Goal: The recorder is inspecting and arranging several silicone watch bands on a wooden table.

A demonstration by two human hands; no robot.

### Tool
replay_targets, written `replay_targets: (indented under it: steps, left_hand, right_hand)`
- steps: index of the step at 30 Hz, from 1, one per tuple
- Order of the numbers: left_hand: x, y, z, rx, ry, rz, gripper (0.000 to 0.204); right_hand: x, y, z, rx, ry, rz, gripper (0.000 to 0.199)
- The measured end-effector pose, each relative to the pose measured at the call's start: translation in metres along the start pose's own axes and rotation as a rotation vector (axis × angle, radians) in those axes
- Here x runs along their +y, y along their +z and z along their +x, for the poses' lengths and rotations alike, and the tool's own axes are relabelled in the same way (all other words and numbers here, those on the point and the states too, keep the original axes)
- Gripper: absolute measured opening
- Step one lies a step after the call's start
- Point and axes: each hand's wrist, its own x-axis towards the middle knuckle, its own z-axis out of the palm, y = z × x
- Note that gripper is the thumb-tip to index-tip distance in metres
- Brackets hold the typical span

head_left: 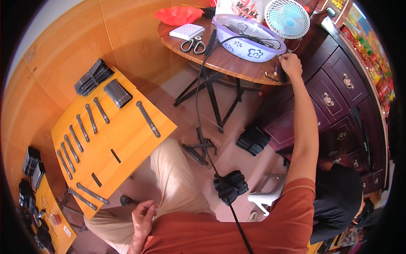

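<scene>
My right hand (292, 66) reaches far out to the edge of the round brown table (249, 70), beside a purple-rimmed white basin (249, 51). Its fingers are bent together; whatever they may hold is hidden. A few small items, one a tiny pale piece (275, 73), lie by the fingertips. Held in near my lap, my left hand (144, 216) has curled fingers, with nothing visible in them. A long black cord (197, 95) runs out of the basin, which holds more dark cord, and down past my right side.
Several black straps (88, 118) and strap bundles (94, 77) lie on the yellow table at left. Scissors (193, 45), a white block (186, 31), a red dish (179, 15) and a fan (287, 19) stand on the round table. Dark drawers (327, 99), floor bundles (253, 140) and a white stool (267, 190) are right.
</scene>
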Motion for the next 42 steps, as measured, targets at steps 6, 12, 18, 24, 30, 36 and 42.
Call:
replay_targets:
  steps: [6,12,18,24,30,36,42]
  left_hand:
    - [0.006,-0.001,-0.004,0.085,0.007,0.138,0.02]
    - [0.015,-0.003,-0.004,0.094,0.028,0.079,0.023]
    - [0.01,-0.032,-0.023,0.2,0.01,0.056,0.025]
    - [-0.014,-0.064,-0.048,0.355,0.006,-0.008,0.024]
    - [-0.025,-0.092,-0.052,0.543,0.09,0.092,0.025]
    - [-0.02,-0.124,-0.055,0.706,0.135,0.032,0.025]
    - [-0.019,-0.151,-0.066,0.817,0.217,-0.049,0.026]
  right_hand:
    - [-0.009,-0.004,-0.022,0.192,-0.065,-0.034,0.032]
    - [-0.056,-0.018,-0.183,0.539,-0.516,0.657,0.023]
    - [0.021,0.134,-0.349,-0.06,-0.449,0.594,0.015]
    - [-0.005,0.128,-0.549,-0.829,-0.215,0.454,0.018]
    - [-0.122,0.097,-0.546,-0.465,-0.811,0.879,0.011]
    - [-0.243,0.083,-0.564,-0.577,-1.06,1.164,0.011]
    - [-0.322,0.088,-0.59,-0.504,-1.467,1.162,0.031]
